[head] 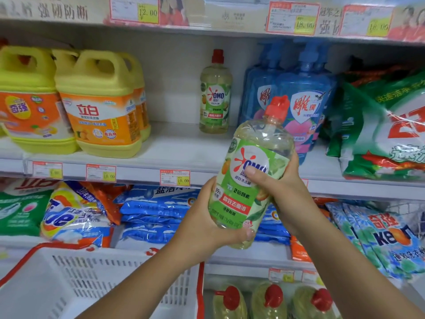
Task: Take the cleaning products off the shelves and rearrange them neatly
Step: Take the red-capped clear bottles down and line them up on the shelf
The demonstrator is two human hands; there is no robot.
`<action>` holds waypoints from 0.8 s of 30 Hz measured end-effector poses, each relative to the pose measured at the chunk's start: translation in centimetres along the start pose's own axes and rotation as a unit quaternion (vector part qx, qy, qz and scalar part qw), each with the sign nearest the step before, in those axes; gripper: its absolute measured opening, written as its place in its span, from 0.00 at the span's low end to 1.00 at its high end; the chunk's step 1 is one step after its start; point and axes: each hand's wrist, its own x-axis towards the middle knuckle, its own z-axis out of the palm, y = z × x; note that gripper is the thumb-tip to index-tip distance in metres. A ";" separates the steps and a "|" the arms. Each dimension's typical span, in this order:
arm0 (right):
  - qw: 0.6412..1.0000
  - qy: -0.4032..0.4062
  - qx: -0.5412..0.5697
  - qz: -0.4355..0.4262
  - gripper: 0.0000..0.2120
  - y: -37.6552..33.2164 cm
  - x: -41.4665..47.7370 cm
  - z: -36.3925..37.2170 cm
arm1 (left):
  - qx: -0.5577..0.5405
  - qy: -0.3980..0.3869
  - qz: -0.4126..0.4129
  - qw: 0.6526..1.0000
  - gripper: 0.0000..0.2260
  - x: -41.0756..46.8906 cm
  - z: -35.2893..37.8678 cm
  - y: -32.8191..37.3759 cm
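I hold a clear OMO dish-soap bottle [250, 171] with a red cap and green label in front of the middle shelf [179, 148], tilted to the right. My left hand [207, 219] cups its base from below, thumb wrapped round the bottom. My right hand [282, 187] grips its right side, thumb pressed on the label. A second, identical OMO bottle [215, 95] stands upright alone at the back of the shelf. Left of it are yellow detergent jugs [101, 104]; right of it are blue pump bottles [299, 100].
A white basket with red rim [69, 279] sits low at the left. Three more red-capped bottles [269, 300] stand on the bottom shelf. Bags of washing powder [73, 212] fill the lower shelf, and green powder bags [386, 130] lie at the right of the middle shelf.
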 end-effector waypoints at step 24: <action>0.962 -0.048 -0.185 -0.193 0.40 -3.0 10.6 10.7 | 0.444 0.218 0.103 0.863 0.42 8.4 -12.5 -6.8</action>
